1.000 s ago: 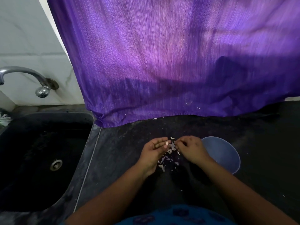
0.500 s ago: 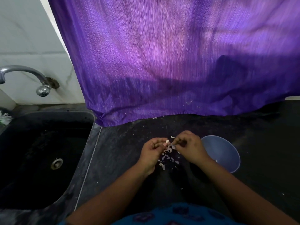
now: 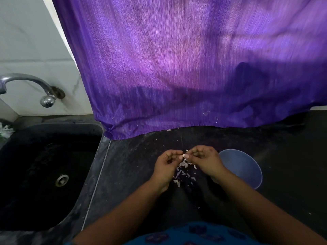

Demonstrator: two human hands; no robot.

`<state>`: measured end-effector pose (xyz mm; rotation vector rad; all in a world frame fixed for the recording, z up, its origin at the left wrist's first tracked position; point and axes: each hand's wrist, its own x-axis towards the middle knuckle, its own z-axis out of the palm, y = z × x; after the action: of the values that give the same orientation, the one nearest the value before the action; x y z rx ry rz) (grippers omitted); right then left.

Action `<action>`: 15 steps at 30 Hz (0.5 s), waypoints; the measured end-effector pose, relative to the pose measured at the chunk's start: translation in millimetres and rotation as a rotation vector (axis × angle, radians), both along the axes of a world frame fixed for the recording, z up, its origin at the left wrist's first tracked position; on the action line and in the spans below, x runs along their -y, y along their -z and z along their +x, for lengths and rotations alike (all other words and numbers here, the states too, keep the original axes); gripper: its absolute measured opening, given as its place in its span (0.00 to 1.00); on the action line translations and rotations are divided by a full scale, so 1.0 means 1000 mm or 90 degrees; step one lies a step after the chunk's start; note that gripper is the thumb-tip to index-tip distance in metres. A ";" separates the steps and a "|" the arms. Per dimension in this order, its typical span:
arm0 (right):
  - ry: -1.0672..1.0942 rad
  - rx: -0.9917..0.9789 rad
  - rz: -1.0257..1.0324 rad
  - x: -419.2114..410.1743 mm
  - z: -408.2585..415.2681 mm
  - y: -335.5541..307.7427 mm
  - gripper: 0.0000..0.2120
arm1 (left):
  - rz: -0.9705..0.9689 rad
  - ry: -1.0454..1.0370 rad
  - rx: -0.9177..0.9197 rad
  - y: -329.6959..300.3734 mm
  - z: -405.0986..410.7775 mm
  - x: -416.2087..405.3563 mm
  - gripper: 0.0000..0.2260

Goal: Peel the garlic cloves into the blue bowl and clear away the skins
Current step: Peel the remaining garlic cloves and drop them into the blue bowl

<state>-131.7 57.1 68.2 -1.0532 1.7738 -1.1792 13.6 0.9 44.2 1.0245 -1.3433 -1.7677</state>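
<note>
Both hands meet over the dark counter (image 3: 141,156), fingers curled: the left hand (image 3: 166,164) and right hand (image 3: 203,159) pinch one garlic clove (image 3: 184,155) between their fingertips. Loose skins (image 3: 182,171) lie scattered beneath them, and the blue bowl (image 3: 242,167) sits just beside the right wrist.

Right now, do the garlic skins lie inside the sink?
No, the garlic skins lie on the dark counter between the hands, right of the sink.

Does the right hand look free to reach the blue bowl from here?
Probably yes: the right hand, pinching a garlic clove with the left hand, sits just left of the blue bowl, nothing visible between them.
</note>
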 end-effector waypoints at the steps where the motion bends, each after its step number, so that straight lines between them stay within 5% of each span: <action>1: -0.003 0.008 -0.001 0.000 -0.001 0.001 0.04 | 0.010 -0.004 -0.005 -0.001 -0.001 0.001 0.05; 8: -0.032 -0.016 -0.032 0.000 0.001 0.002 0.04 | 0.271 -0.014 -0.237 -0.007 -0.002 0.003 0.09; 15: -0.094 -0.322 -0.119 -0.003 0.001 0.007 0.02 | 0.133 0.000 -0.119 -0.005 0.000 0.004 0.07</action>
<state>-131.1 59.7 61.6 -1.6810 1.9376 -1.0630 13.1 -3.3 49.0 0.9401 -1.0613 -1.9810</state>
